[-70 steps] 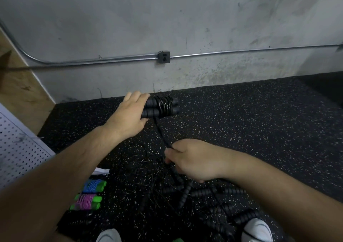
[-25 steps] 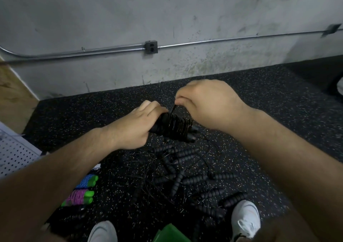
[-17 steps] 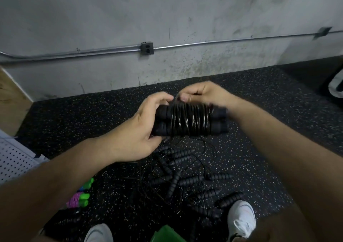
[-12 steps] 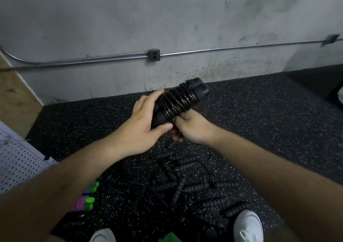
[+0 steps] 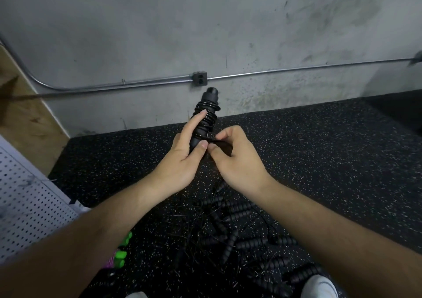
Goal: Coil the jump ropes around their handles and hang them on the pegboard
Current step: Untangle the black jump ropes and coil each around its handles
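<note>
A black jump rope [image 5: 206, 112] with its cord wound around its paired handles stands nearly upright in front of me. My left hand [image 5: 182, 151] grips the lower part of the handles, index finger laid along the coil. My right hand [image 5: 235, 158] pinches the cord's end at the base of the bundle, thumb against my left thumb. A tangle of several more black jump ropes [image 5: 230, 231] lies on the floor below my hands. The white pegboard [image 5: 25, 208] is at the left edge.
Coiled ropes with green handles [image 5: 120, 255] lie on the floor near the pegboard. A grey wall with a metal conduit [image 5: 141, 84] runs behind. My white shoes [image 5: 319, 286] show at the bottom. The floor is black speckled rubber [image 5: 319, 151].
The coiled bundle has swung from tilted to nearly upright. My right hand moved from beneath the bundle to its base, now pinching the cord end beside my left thumb.
</note>
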{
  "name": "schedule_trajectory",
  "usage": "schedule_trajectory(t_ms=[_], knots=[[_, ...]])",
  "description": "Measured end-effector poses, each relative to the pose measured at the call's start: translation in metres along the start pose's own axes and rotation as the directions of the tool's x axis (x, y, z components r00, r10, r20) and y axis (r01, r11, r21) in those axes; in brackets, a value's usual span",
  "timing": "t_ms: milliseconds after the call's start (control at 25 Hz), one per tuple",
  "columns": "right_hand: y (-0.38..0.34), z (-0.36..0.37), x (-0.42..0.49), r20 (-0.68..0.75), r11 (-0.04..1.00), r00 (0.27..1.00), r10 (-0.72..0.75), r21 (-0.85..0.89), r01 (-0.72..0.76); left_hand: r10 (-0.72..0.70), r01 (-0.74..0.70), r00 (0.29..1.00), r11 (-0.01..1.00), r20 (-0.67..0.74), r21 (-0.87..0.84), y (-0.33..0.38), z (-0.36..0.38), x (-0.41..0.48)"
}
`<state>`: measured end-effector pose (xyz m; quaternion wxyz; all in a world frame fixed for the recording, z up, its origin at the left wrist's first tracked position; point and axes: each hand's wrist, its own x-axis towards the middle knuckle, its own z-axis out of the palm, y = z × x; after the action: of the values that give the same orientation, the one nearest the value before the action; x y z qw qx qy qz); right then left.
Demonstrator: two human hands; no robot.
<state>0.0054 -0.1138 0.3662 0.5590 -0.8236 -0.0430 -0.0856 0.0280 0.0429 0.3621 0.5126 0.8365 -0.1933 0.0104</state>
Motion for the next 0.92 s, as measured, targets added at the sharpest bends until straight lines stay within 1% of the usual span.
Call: schedule_trajectory(t_ms=[80, 160, 280, 320, 360, 440, 480, 640, 760, 840, 920], knots=[[-0.003, -0.002, -0.003, 0.001, 0.999, 1.000, -0.031, 0.040, 0.031, 0.015, -0.015, 1.000, 0.998, 0.001, -0.066, 0.006, -0.002, 0.000], [-0.001, -0.005, -0.004, 0.022, 0.995, 0.996, -0.082, 0.059, 0.080, -0.004, 0.004, 1.000, 0.984, 0.001, -0.181, 0.008, -0.003, 0.000], [0.004, -0.014, -0.003, 0.075, 0.986, 0.983, -0.169, 0.007, 0.169, -0.057, 0.054, 0.998, 0.909, 0.005, -0.412, 0.007, -0.005, 0.002], [0.004, -0.018, -0.001, 0.086, 0.975, 0.972, -0.220, -0.023, 0.223, -0.063, 0.062, 0.998, 0.887, 0.013, -0.458, 0.007, -0.005, 0.002], [0.004, -0.024, 0.001, 0.081, 0.951, 0.952, -0.295, -0.066, 0.301, -0.062, 0.068, 0.998, 0.873, 0.030, -0.483, 0.008, -0.006, 0.002], [0.002, -0.034, 0.006, 0.040, 0.864, 0.880, -0.473, -0.174, 0.472, -0.047, 0.077, 0.996, 0.851, 0.072, -0.519, 0.011, -0.006, 0.001], [0.002, -0.036, 0.007, 0.023, 0.830, 0.849, -0.528, -0.198, 0.521, -0.044, 0.085, 0.995, 0.840, 0.089, -0.535, 0.012, -0.005, 0.001], [-0.007, -0.037, 0.006, -0.055, 0.820, 0.824, -0.564, -0.154, 0.551, -0.038, 0.097, 0.993, 0.797, 0.111, -0.597, 0.016, -0.002, 0.002], [-0.005, -0.043, 0.010, -0.092, 0.767, 0.772, -0.628, -0.240, 0.595, -0.033, 0.082, 0.995, 0.770, 0.089, -0.633, 0.017, -0.003, 0.003], [0.000, -0.046, 0.011, -0.066, 0.752, 0.778, -0.625, -0.315, 0.578, -0.048, 0.078, 0.997, 0.755, 0.063, -0.651, 0.017, -0.006, 0.006], [0.004, -0.046, 0.009, -0.032, 0.749, 0.809, -0.588, -0.399, 0.529, -0.059, 0.078, 0.997, 0.745, 0.052, -0.662, 0.017, -0.008, 0.007]])
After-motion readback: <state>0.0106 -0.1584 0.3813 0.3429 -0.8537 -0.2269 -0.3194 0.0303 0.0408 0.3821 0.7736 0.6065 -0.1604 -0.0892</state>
